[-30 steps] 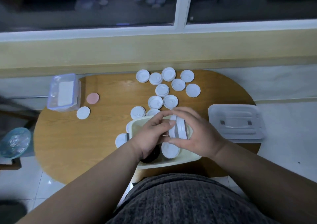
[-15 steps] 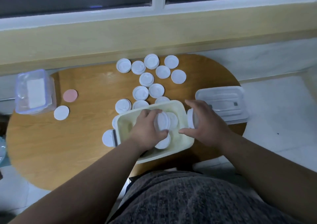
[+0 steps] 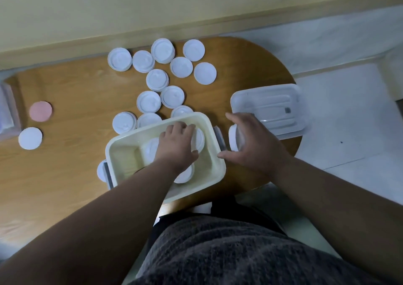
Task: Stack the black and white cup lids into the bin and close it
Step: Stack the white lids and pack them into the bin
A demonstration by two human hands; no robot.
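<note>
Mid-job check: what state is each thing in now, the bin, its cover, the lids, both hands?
Bin: open, on the table.
Bin cover: off, lying right of the bin.
Left hand: inside the bin, fingers curled on the binned lids.
Right hand: beside the bin, grips a lid stack on edge.
Loose lids: flat on the table beyond the bin.
Pink lid: flat, apart at far left.

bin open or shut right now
Open. The bin has no cover; its clear lid lies on the table beside it, and the left hand reaches inside.
</note>
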